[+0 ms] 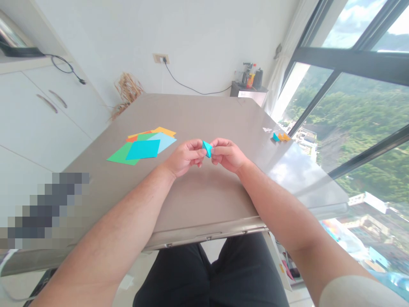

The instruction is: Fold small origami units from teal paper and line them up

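Observation:
A small folded piece of turquoise paper (206,149) is held up between my two hands, above the table. My left hand (188,157) pinches its left side with thumb and fingers. On the opposite side, my right hand (228,154) grips the right edge in the same way. The folded paper looks diamond-shaped, with a crease running across it. To the left of my hands lies a fanned pile of flat paper sheets, with a turquoise sheet (143,149) on top, a green sheet (120,155) beside it, and light blue, orange and yellow ones behind.
Small folded turquoise and orange paper pieces (281,137) sit at the table's right edge, by the window. The brown-grey table (198,113) reaches towards the wall. A low cabinet (248,91) with bottles stands behind it. Dried stalks (128,88) are at the back left.

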`<state>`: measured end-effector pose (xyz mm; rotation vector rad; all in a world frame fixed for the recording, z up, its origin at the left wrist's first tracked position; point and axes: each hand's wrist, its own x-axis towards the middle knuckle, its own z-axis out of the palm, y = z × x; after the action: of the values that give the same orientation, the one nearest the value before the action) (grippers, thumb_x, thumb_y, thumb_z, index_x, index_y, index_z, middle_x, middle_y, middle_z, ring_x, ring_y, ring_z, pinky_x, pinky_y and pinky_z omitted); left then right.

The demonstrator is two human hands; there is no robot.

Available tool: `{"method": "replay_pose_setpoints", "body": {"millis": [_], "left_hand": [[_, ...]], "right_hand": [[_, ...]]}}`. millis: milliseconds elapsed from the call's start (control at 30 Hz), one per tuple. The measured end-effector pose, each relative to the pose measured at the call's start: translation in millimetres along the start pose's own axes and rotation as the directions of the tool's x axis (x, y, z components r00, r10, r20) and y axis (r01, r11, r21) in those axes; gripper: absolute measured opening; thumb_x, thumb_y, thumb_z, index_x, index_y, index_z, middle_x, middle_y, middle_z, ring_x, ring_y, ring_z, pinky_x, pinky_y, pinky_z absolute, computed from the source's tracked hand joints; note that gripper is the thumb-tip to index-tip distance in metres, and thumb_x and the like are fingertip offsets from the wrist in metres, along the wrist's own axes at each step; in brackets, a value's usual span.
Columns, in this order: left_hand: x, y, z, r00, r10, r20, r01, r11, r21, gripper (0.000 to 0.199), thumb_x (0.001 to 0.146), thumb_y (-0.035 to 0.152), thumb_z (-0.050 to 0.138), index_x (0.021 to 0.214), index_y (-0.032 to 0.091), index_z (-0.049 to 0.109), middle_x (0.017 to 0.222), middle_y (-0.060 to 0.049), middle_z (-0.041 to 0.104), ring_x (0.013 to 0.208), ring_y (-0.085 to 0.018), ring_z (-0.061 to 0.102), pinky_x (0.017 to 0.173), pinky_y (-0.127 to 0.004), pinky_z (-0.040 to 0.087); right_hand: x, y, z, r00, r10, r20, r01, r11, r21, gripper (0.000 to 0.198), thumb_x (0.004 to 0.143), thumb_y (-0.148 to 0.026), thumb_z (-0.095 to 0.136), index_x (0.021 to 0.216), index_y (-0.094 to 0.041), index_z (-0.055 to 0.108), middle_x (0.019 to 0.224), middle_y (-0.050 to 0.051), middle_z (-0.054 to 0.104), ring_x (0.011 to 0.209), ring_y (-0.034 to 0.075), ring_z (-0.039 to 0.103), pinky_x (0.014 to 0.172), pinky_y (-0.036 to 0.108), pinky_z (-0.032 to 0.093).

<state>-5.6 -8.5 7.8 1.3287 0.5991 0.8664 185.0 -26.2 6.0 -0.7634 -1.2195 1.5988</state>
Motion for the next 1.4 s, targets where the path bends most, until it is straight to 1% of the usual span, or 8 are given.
{"method": "replay_pose_setpoints", "body": {"millis": [167,267,433,667,867,1100,1267,1400], "left_hand": [[-4.0,3.1,0.9,0.999,0.008,0.044,-0.005,0.998,-0.070,0.032,0.067,0.040,0.090,0.073,0.019,0.065,0.049,0.006,0.040,0.047,-0.008,0.037,0.048,-0.023,0.041],[-5.0,5.0,1.0,0.996,-0.030,0.083,0.037,0.996,-0.079,0.035,0.069,0.043,0.088,0.071,0.018,0.064,0.048,0.007,0.038,0.045,-0.007,0.034,0.047,-0.023,0.041],[-4.1,5.9,-2.3,0.988,-0.080,0.128,0.090,0.994,-0.069,0.037,0.068,0.044,0.089,0.069,0.016,0.064,0.046,0.007,0.033,0.043,-0.007,0.034,0.045,-0.024,0.045],[-3.7,4.9,-2.5,0.976,-0.108,0.188,0.127,0.988,-0.092,0.036,0.066,0.041,0.089,0.068,0.015,0.064,0.046,0.007,0.033,0.042,-0.007,0.034,0.044,-0.026,0.049],[-3.0,7.7,-8.2,0.985,-0.100,0.141,0.110,0.992,-0.069,0.033,0.068,0.040,0.087,0.069,0.015,0.065,0.049,0.005,0.036,0.044,-0.007,0.034,0.045,-0.025,0.047],[-2.1,7.8,-7.9,0.997,-0.068,0.041,0.068,0.998,-0.001,0.029,0.068,0.038,0.085,0.070,0.016,0.067,0.050,0.003,0.041,0.046,-0.009,0.037,0.047,-0.027,0.047],[1.4,5.1,-6.9,0.993,0.014,-0.117,0.002,0.990,0.141,0.027,0.070,0.036,0.083,0.070,0.018,0.064,0.059,0.001,0.052,0.052,-0.010,0.048,0.049,-0.027,0.051],[2.9,1.5,-4.4,0.977,0.095,-0.190,-0.038,0.958,0.285,0.027,0.075,0.040,0.080,0.075,0.018,0.064,0.076,-0.003,0.065,0.071,-0.016,0.063,0.056,-0.027,0.056]], "right_hand": [[-3.0,-0.8,-3.6,0.992,0.027,0.123,-0.029,1.000,0.009,0.014,0.066,-0.020,0.077,0.073,-0.019,0.064,0.048,-0.009,0.044,0.045,0.006,0.034,0.048,0.022,0.041],[-4.1,0.1,-2.9,0.977,0.048,0.210,-0.043,0.999,-0.030,0.017,0.068,-0.024,0.080,0.072,-0.018,0.065,0.045,-0.011,0.037,0.044,0.006,0.032,0.049,0.023,0.044],[-3.9,1.6,-0.6,0.962,0.017,0.273,-0.008,0.999,-0.034,0.035,0.069,-0.041,0.088,0.070,-0.018,0.061,0.046,-0.011,0.037,0.043,0.005,0.031,0.049,0.024,0.045],[-3.0,2.3,-3.1,0.946,0.036,0.323,-0.026,0.999,-0.035,0.038,0.070,-0.043,0.089,0.071,-0.017,0.061,0.046,-0.011,0.036,0.042,0.004,0.030,0.049,0.023,0.047],[-3.2,2.4,-4.1,0.953,0.058,0.299,-0.039,0.997,-0.071,0.033,0.075,-0.040,0.086,0.075,-0.017,0.063,0.047,-0.011,0.036,0.044,0.005,0.031,0.049,0.023,0.048],[-2.6,3.1,0.1,0.975,0.037,0.217,-0.026,0.998,-0.055,0.038,0.071,-0.047,0.088,0.073,-0.020,0.061,0.049,-0.011,0.037,0.045,0.006,0.031,0.049,0.024,0.050],[1.6,5.7,-2.5,1.000,-0.002,0.008,0.003,0.994,-0.110,0.041,0.067,-0.050,0.089,0.069,-0.019,0.062,0.059,-0.006,0.052,0.052,0.008,0.050,0.057,0.026,0.055],[2.7,6.3,-2.0,0.993,-0.062,-0.100,0.040,0.976,-0.213,0.037,0.069,-0.049,0.087,0.073,-0.018,0.068,0.068,-0.001,0.065,0.060,0.011,0.062,0.061,0.027,0.057]]}}
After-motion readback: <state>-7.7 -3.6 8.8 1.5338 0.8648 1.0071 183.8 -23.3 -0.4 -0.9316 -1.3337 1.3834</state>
